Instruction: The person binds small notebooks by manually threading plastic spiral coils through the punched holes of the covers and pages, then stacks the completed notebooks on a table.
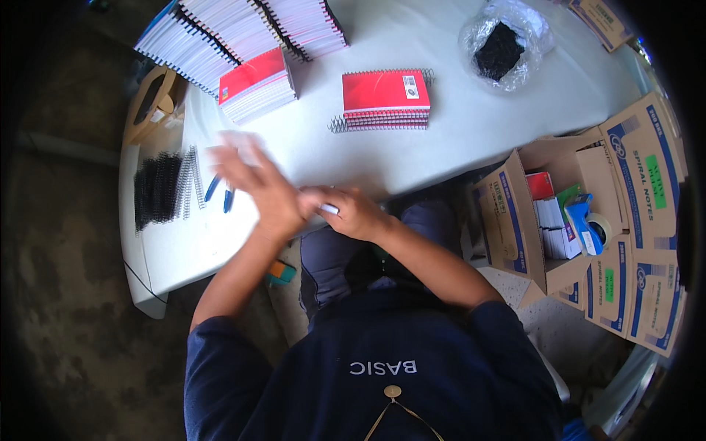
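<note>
at the near edge of the white table (pixel 456 125), both hands work close together. left hand (pixel 257 184) is spread, fingers open and motion-blurred, over a pale sheet or stack (pixel 239 141) that is too smeared to identify. right hand (pixel 353 213) is curled shut, pinching a small white piece (pixel 329 209) at the table edge; what it is, cannot tell. the two hands nearly touch.

just left of the left hand: blue-handled pliers (pixel 219 192), then loose wire spirals (pixel 193 180) and a bundle of black spiral combs (pixel 156 189). farther back, a stack of red spiral notebooks (pixel 386 99), a second red-topped stack (pixel 257 84), fanned notebooks (pixel 243 26), a clear bag of black coils (pixel 504 44). open carton (pixel 515 228) to the right holds a blue tape dispenser (pixel 588 220).

risk, as judged: the work sits right on the table lip, so a quick sweep of the left hand could push the pale sheet or the pliers off the edge. the loose spirals lie near enough to snag or scatter.
</note>
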{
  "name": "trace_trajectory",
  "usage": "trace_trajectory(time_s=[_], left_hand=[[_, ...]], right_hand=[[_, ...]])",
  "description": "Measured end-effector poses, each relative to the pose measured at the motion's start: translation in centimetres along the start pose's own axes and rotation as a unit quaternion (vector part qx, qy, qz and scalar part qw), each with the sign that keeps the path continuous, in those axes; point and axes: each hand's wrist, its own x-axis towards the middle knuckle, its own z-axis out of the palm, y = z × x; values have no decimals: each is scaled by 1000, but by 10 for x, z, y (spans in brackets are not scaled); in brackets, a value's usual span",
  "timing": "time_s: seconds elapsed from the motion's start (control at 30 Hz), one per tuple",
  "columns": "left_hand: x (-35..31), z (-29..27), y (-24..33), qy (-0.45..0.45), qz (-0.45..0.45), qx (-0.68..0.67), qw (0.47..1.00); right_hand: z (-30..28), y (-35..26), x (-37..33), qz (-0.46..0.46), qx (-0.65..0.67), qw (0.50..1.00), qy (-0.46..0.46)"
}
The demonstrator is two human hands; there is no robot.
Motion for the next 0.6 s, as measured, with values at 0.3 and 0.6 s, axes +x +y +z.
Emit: trace_trajectory(time_s=[0.3,0.6], left_hand=[[-3,-5,14,-25,94,22,995],[-27,-22,28,-148,89,-2,985]], right_hand=[[0,7,6,25,28,999,-29],[-9,14,15,49,133,989,32]])
